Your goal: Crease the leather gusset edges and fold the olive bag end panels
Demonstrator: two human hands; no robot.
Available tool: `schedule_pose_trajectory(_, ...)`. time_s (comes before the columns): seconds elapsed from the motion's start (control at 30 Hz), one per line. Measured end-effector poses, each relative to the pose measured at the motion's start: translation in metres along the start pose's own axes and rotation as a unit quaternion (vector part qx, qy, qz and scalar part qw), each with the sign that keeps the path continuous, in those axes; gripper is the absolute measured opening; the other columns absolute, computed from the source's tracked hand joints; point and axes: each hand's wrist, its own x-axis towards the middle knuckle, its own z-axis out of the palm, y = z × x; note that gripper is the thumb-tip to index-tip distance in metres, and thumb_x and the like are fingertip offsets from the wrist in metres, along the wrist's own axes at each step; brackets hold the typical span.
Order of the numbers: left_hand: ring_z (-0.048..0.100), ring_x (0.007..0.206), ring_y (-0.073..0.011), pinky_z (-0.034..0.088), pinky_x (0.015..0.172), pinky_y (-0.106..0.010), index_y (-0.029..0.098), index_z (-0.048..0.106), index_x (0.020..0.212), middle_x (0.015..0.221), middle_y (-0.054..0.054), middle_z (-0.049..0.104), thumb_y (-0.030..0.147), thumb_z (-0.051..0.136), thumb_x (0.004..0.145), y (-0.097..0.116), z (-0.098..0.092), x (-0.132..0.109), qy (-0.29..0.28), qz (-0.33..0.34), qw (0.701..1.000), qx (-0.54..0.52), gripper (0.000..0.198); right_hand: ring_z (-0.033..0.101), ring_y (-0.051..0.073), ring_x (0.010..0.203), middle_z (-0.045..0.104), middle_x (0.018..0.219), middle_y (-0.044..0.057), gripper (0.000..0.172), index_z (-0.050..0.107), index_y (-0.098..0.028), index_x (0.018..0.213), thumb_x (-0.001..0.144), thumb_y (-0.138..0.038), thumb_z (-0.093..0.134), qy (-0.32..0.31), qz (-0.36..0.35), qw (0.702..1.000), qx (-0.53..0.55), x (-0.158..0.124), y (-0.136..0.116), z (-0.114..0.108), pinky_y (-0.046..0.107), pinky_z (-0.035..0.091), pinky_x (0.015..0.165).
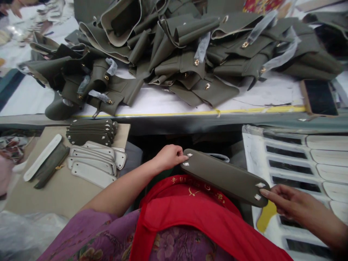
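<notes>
Above my lap an olive-green bag base panel (223, 175), long with rounded ends, is stretched between my two hands. Small white-covered studs show near both of its ends. My left hand (171, 156) is closed on the left end, thumb on top beside the studs. At the other end my right hand (289, 201) pinches the panel, its thumb next to the lower stud. A flat yellow piece (266, 216) shows just under that end; whether my right hand touches it I cannot tell.
Olive bag bodies (174, 61) pile across the table, near a phone-like dark slab (320, 97). On a board (20, 203) at left lie dark panels (91, 132), white panels (92, 161) and a zipper strip (51, 166). Rows of pale and black strips (289, 165) stand at right.
</notes>
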Motion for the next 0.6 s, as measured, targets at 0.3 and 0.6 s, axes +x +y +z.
schedule_pose_trajectory(0.3, 0.044, 0.052, -0.0094, 0.027, 0.05, -0.024, 0.015, 0.057, 0.059, 0.054, 0.004, 0.051, 0.041, 0.064, 0.074, -0.011, 0.003, -0.003, 0.01, 0.01, 0.998, -0.06, 0.031, 0.052, 0.032, 0.11, 0.054, 0.121, 0.019, 0.067, 0.045, -0.012, 0.125, 0.079, -0.06, 0.053, 0.176, -0.387, 0.887, -0.182, -0.008, -0.128, 0.067, 0.044, 0.043, 0.089)
schedule_pose_trajectory(0.6, 0.046, 0.053, -0.0096, 0.03, 0.05, -0.023, 0.015, 0.057, 0.058, 0.056, 0.003, 0.055, 0.038, 0.065, 0.072, -0.02, 0.004, -0.002, 0.008, 0.007, 0.994, -0.111, 0.028, 0.05, 0.031, 0.1, 0.055, 0.11, 0.018, 0.062, 0.05, -0.007, 0.115, 0.069, -0.044, 0.066, 0.186, -0.384, 0.876, -0.225, 0.022, -0.175, 0.126, 0.043, 0.041, 0.086)
